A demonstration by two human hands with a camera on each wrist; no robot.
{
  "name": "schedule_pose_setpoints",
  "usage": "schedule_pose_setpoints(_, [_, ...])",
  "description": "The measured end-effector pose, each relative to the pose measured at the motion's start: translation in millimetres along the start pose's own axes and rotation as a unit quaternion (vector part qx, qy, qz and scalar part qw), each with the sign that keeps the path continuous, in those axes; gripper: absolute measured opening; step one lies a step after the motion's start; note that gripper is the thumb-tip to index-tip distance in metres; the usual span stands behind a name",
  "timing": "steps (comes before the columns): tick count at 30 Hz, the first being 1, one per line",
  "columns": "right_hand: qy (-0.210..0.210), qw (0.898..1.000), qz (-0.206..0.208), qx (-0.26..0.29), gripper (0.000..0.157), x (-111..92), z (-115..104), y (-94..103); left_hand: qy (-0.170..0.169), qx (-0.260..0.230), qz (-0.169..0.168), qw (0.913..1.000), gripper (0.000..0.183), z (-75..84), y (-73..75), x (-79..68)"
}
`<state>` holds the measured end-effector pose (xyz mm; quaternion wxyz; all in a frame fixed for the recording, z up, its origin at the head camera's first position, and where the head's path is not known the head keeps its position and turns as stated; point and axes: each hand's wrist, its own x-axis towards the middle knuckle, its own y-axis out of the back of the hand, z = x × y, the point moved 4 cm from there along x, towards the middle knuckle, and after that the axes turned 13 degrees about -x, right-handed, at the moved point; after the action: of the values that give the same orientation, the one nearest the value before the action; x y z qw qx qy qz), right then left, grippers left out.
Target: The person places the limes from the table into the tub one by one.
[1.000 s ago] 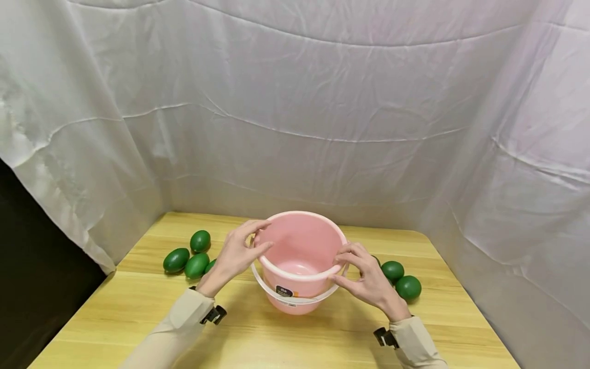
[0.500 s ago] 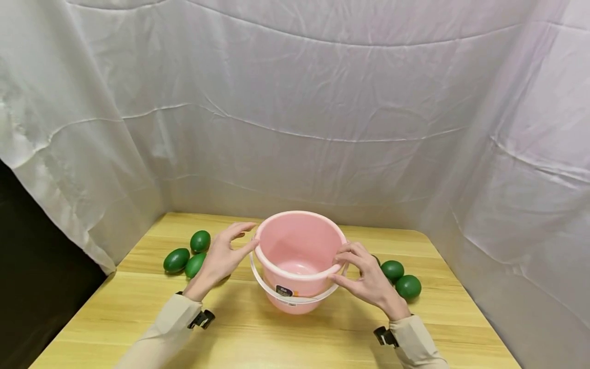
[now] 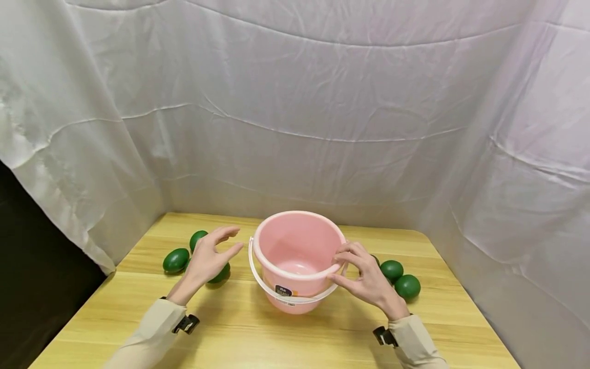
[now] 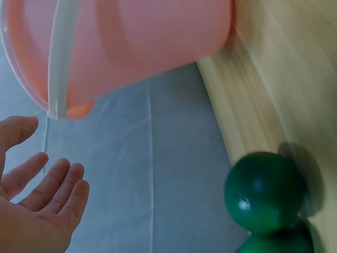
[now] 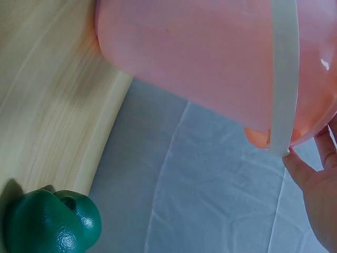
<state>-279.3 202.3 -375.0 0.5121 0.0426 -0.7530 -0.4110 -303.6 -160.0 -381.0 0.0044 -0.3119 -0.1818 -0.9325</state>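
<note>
A pink plastic bucket (image 3: 318, 283) stands upright on the wooden table, its inside showing bare. Its white handle (image 3: 254, 266) hangs down across the front, below a dark label (image 3: 283, 290). My right hand (image 3: 366, 279) pinches the right rim, thumb outside and fingers over the edge. To the left of the bucket, my left hand (image 3: 206, 264) hovers apart from it with fingers spread, holding nothing; the left wrist view shows its palm (image 4: 37, 226). Behind and beneath that hand are several smooth green egg-shaped fruits (image 3: 176, 260), avocado-like, partly hidden by it.
More green fruits (image 3: 407, 287) lie close together to the right of the bucket, one mostly behind my right hand. Pale cloth curtains (image 3: 313, 128) enclose the back and sides of the wooden table (image 3: 258, 343).
My left hand has let go of the bucket's left rim and moved left, over the green fruits. The right hand and the bucket have stayed in place.
</note>
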Motion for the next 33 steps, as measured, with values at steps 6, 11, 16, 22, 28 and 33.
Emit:
schedule_pose_setpoints(6, [-0.006,1.0,-0.005,-0.003,0.029,0,0,-1.5,0.031,0.013,0.002,0.9994,0.041,-9.5,14.4,-8.3])
schedule_pose_setpoints(11, [-0.003,1.0,0.0,-0.002,0.03,1,-1,-1.5,0.051,0.021,0.004,0.9985,0.044,-17.8,27.5,-13.5])
schedule_pose_setpoints(16, [-0.003,1.0,0.002,-0.003,0.031,1,-2,-0.5,0.077,0.037,0.014,0.9963,0.047,-28.6,40.7,-20.2])
schedule_pose_setpoints(22, [-0.014,1.0,-0.008,-0.006,0.036,0,-1,-0.7,0.098,0.037,0.025,0.9942,0.049,-40.0,56.4,-29.8])
schedule_pose_setpoints(28, [-0.018,1.0,-0.006,-0.004,0.039,1,-2,-0.3,0.113,0.06,0.028,0.9914,0.05,-46.6,66.3,-35.3])
schedule_pose_setpoints(33, [-0.019,1.0,-0.01,-0.005,0.036,0,0,-1.0,0.143,0.086,0.021,0.9857,0.052,-54.8,74.8,-37.1])
